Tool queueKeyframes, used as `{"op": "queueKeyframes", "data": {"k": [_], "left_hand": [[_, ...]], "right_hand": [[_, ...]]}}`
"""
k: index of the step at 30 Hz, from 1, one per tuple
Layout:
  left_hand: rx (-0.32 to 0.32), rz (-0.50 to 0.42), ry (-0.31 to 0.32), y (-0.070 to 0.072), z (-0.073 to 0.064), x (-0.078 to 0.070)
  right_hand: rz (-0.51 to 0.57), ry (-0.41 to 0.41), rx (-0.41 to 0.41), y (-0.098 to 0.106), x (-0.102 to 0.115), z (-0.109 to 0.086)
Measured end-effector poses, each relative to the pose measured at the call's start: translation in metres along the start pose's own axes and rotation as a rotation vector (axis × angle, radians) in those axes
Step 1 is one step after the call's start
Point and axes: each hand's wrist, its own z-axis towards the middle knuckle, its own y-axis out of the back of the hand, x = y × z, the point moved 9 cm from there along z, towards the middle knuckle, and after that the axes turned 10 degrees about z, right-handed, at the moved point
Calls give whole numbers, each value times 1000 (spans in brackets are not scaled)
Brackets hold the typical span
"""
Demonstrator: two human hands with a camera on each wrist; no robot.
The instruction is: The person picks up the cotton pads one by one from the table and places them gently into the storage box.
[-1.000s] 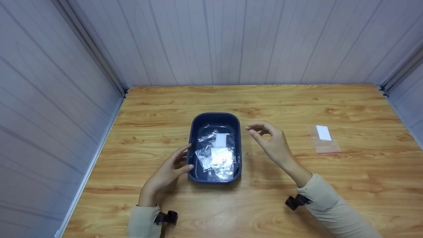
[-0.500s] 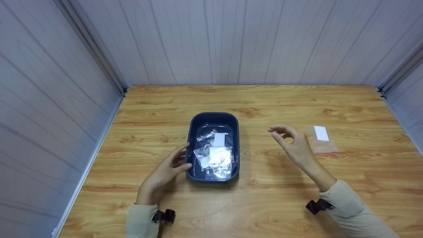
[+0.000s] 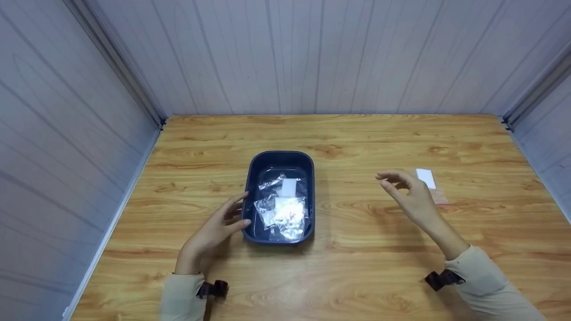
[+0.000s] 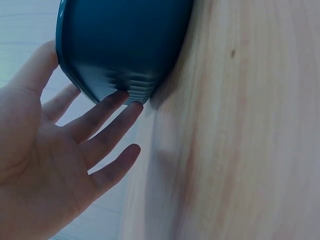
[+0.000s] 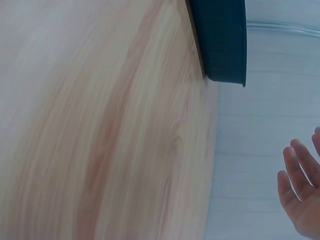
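Observation:
A dark blue plastic tub (image 3: 281, 160) sits mid-table, with several clear plastic bags (image 3: 287, 214) lying in it, some with white pieces inside. My left hand (image 3: 218, 228) touches the tub's left side, thumb and index fingertip at the rim. In the left wrist view its other fingers spread loosely along the tub's outer wall (image 4: 120, 40). To the right of the tub, my right hand (image 3: 414, 198) hovers over the table, fingers loosely bent and nothing held. Just beyond it lies a clear zip bag (image 3: 439, 197) with a red strip and a white rectangular piece, partly hidden by the hand.
The wood-grain table (image 3: 348, 267) runs back to a pale panelled wall (image 3: 294, 58). Another such panel (image 3: 53, 133) stands along the left edge, and one more at the right. Both wrists carry small black cameras (image 3: 214, 289).
My right hand has moved right, from beside the tub to the zip bag, and now covers part of it. The left hand stays at the tub. The head view has shifted slightly.

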Motion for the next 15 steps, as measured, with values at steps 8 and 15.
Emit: {"op": "queueKeyframes", "data": {"k": [8,15], "left_hand": [[-6,-4,10,2,-3,2],[-13,24,19,1,-2,1]], "right_hand": [[-18,-35,32,14,-11,-7],[-45,-47,30,29,7,-13]]}}
